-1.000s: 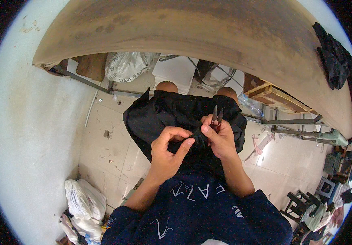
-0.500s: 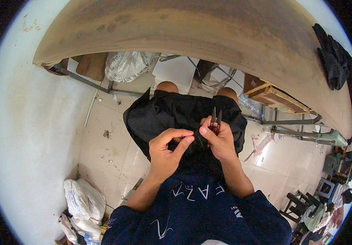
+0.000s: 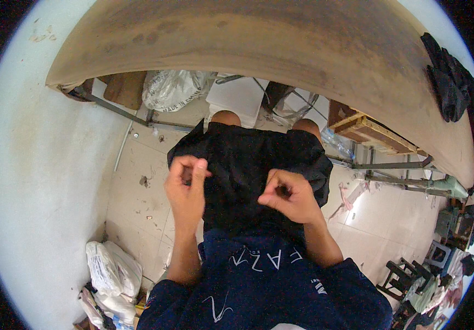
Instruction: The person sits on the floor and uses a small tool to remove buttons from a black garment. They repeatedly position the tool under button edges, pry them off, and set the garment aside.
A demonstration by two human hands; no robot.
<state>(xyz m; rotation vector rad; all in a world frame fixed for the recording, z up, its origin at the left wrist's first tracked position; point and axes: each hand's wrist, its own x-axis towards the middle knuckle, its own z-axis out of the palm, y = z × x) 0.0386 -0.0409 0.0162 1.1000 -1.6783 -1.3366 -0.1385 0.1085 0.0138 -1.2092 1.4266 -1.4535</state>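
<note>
Black cloth (image 3: 242,165) lies draped over my lap and thighs, its folds hard to make out. Over its left edge is my left hand (image 3: 186,181), fingers curled in with the thumb against them; what they pinch, if anything, is too small to see. My right hand (image 3: 292,197) is above the right part of the cloth, thumb and fingertips pressed together and pointing left. Whatever sits in that pinch is hidden, and the snips do not show now. The two hands are well apart.
A table with a stained brown cover (image 3: 237,41) spans ahead of my knees. Beneath it are a clear plastic bag (image 3: 174,91), white stacked sheets (image 3: 234,99) and a wooden drawer (image 3: 374,132). White sacks (image 3: 113,269) stand at left, a black stool (image 3: 402,278) at right.
My hands have parted: the left moved left and up, while the right turned inward and dropped slightly. The snips seen upright in my right hand have gone out of sight.
</note>
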